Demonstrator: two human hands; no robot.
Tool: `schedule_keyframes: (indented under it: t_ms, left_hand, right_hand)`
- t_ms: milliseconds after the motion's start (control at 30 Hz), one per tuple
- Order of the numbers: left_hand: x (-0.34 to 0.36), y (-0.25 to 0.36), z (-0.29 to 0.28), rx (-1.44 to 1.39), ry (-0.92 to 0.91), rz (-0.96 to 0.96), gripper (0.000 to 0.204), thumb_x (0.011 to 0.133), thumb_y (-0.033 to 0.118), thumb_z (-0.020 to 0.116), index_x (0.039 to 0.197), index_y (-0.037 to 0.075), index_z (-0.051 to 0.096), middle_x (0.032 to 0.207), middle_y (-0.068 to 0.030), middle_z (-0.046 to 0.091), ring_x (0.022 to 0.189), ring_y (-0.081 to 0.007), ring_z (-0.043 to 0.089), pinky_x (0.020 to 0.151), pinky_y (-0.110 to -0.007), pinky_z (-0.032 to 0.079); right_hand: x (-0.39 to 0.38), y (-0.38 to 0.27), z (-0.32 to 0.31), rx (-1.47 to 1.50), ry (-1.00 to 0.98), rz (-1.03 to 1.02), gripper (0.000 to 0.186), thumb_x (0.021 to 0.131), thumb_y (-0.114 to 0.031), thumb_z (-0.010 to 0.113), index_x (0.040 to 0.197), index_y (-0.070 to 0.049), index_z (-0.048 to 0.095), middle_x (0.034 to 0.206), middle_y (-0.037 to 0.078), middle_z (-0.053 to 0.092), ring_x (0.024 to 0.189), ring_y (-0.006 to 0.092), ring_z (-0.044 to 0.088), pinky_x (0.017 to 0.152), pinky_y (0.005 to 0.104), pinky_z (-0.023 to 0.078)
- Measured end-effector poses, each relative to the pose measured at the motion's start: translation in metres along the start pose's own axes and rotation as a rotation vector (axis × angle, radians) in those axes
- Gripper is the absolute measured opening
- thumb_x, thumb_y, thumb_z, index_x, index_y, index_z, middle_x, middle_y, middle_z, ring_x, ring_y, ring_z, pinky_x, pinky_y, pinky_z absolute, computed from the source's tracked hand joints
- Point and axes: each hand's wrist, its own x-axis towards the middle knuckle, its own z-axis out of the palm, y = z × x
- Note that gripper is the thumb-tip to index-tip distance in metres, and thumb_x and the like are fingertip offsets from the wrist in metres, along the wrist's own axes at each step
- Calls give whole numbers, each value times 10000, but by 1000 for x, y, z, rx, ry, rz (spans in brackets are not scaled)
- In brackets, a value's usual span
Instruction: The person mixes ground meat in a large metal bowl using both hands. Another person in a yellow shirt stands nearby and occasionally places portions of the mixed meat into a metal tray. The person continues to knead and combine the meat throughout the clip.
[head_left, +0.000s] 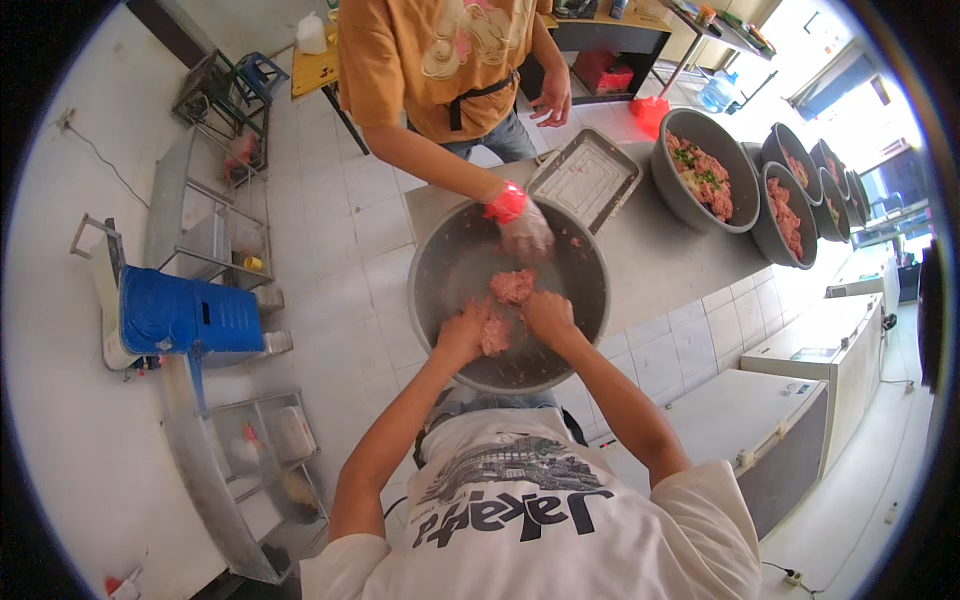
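In front of me a large grey basin [428, 335] holds a little raw ground meat. My left hand [461, 333] is down in it with fingers curled around a pink clump of ground meat [495, 336]. Beside it, my right hand [547, 317] is closed like a fist, touching the edge of another ground meat lump [513, 287]; what its fingers hold is hidden. From the far side a co-worker's gloved hand [526, 235], with a red band at the wrist, reaches into the same basin. Smears of meat cling to the basin's wall.
The basin rests on a metal table [655, 270]. An empty-looking metal tray [588, 178] lies behind it. Right of that stand a grey tub [672, 190] of meat with chopped greens and several more tubs. White chest freezers [735, 400] stand to my right, a blue machine cover [185, 310] left.
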Motion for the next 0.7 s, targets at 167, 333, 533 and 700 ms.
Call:
schedule_keyframes:
  t_ms: [167,333,533,700]
  left_hand:
    - [7,-14,17,-114,-156,-141,761,729,387,818,1374,126,511,1321,-261,555,1096,-447,644,905,-533,561]
    - [18,-26,41,-24,-184,26,803,731,429,785,1401,107,483,1340,-237,546,1218,-426,574,971,-519,527]
    - [20,-27,60,-45,-44,150,501,860,360,641,1268,82,561,1223,-208,605,1159,-419,577,1007,-557,441]
    - [30,-48,121,-94,1,210,523,917,298,599,1393,110,488,1410,-180,488,1344,-395,409,1123,-500,352]
  right_hand:
    - [-46,-17,-45,42,11,63,242,887,-266,626,870,-59,751,882,218,734,839,416,730,751,520,584]
    - [-70,-56,-76,155,78,50,259,883,-286,643,906,-45,733,841,233,713,794,422,714,719,543,568]
    - [-51,-86,-60,-95,-81,57,227,876,-247,626,874,-60,755,877,179,748,845,323,757,711,443,605]
    - [-37,-104,-40,-119,-55,45,187,911,-205,607,940,-67,731,901,144,754,839,293,760,697,419,612]
